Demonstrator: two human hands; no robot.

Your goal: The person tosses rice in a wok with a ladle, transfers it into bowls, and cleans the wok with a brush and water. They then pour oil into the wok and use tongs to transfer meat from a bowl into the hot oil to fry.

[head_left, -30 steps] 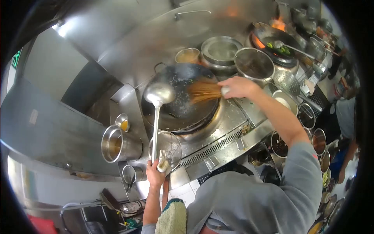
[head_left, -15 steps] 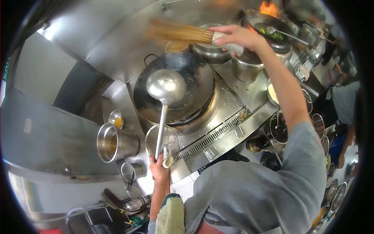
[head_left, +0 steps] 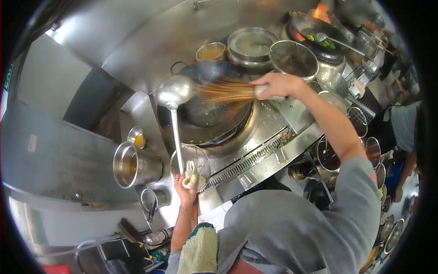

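My right hand (head_left: pixel 284 86) is closed round the wrapped handle of a bamboo wok brush (head_left: pixel 235 93). Its splayed bristles, slightly blurred, reach over a large black wok (head_left: pixel 191 131) with small green scraps inside. In my left hand (head_left: pixel 185 191) is the long handle of a big steel ladle (head_left: pixel 175 93), whose bowl hangs over the wok's left side. A pale cloth (head_left: pixel 190 175) is bunched at the same hand. Just beyond that hand sits a round wire-rimmed strainer (head_left: pixel 205 160), partly hidden by the ladle handle and cloth.
Left of the wok stand a steel pot (head_left: pixel 148 169) and a small cup of yellow liquid (head_left: pixel 138 139). Behind it are a bowl of amber liquid (head_left: pixel 211 53) and a lidded pot (head_left: pixel 252 43). A second wok (head_left: pixel 312 34) with greens sits near flames (head_left: pixel 321 13). Another person (head_left: pixel 405 123) stands far right.
My right hand has brought the brush down and towards me, from the back wall to over the wok. The ladle's bowl has swung to the left.
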